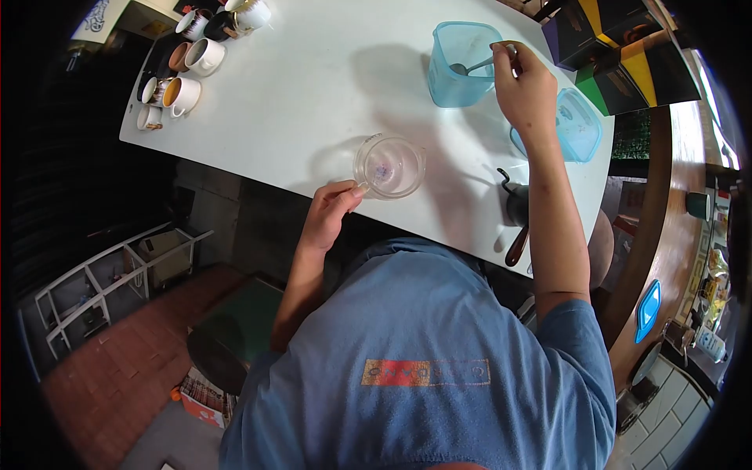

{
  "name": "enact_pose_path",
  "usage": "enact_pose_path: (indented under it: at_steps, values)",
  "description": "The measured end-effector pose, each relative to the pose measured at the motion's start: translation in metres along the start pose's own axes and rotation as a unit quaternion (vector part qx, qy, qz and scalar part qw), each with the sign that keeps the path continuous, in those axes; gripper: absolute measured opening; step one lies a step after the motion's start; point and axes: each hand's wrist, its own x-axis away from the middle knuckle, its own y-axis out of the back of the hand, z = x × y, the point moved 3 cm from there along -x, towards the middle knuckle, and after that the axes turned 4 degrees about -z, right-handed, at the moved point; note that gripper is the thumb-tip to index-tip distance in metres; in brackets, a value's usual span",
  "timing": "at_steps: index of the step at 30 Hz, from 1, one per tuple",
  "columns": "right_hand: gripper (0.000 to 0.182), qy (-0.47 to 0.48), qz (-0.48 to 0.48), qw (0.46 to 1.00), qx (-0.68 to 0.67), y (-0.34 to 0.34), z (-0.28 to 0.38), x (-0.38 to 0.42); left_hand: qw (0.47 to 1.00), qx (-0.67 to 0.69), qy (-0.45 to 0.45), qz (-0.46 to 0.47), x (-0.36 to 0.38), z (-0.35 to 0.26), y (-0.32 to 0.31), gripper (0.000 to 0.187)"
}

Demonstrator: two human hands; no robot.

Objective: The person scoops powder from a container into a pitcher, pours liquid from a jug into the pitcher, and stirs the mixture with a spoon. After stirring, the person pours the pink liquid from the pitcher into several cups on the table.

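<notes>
My left hand (329, 210) pinches the handle of a clear glass jug (409, 168) near the front edge of the white table. A small purplish patch shows at the jug's bottom. Farther back, my right hand (526, 90) grips a metal spoon (471, 68), whose bowl dips inside the mouth of a light-blue plastic container (448, 92). That container stands upright without its lid; what it holds is hard to make out. A light-blue lid (581, 129) lies by my right wrist, partly hidden behind it.
Beside my right forearm sits a dark vessel (515, 205) with a thin curved piece and a brown handle. Several cups (205, 57) crowd the table's left end. Black boxes with coloured stripes (638, 69) stand at the back right. A wooden counter (666, 211) runs along the right.
</notes>
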Motion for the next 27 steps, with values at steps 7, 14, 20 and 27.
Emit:
enact_pose_path:
  at_steps: [7, 14, 20, 27]
  values:
    - [0.036, -0.014, 0.023, 0.999, 0.047, 0.009, 0.002, 0.000, 1.000, -0.026, 0.005, 0.003, -0.002, -0.002, 0.003, 0.033]
    - [0.044, -0.023, 0.009, 0.997, 0.074, 0.043, 0.002, 0.016, 0.998, -0.037, 0.040, 0.043, -0.018, 0.002, -0.006, 0.031]
    - [0.039, -0.047, -0.122, 0.990, 0.044, 0.125, 0.008, 0.069, 0.994, -0.029, 0.065, 0.078, -0.033, 0.004, -0.022, 0.031]
    - [0.020, -0.319, -0.198, 0.927, -0.017, 0.156, -0.042, 0.206, 0.987, -0.031, 0.092, 0.129, -0.047, 0.010, -0.038, 0.033]
